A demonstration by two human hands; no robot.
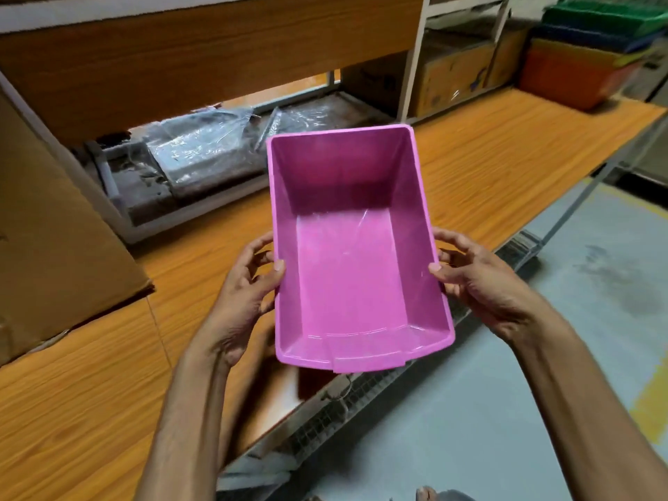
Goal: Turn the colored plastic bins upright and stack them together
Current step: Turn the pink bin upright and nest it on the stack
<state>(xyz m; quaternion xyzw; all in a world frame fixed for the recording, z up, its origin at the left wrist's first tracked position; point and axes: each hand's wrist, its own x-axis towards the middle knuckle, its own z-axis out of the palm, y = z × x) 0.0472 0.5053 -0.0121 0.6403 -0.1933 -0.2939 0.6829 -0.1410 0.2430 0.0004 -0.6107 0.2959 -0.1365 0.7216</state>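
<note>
Both hands gripped the pink bin (354, 262): the left hand (245, 298) and right hand (486, 289) had their fingers (276, 271) pinching its long side rims, thumbs inside. The bin was held open side up above the counter (506, 157) edge. A stack of colored bins (582, 63) stood far right, well apart; a cardboard box (54, 229) sat left.

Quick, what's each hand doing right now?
Left hand: holding the pink bin by its left rim.
Right hand: holding the same bin by its right rim.
</note>
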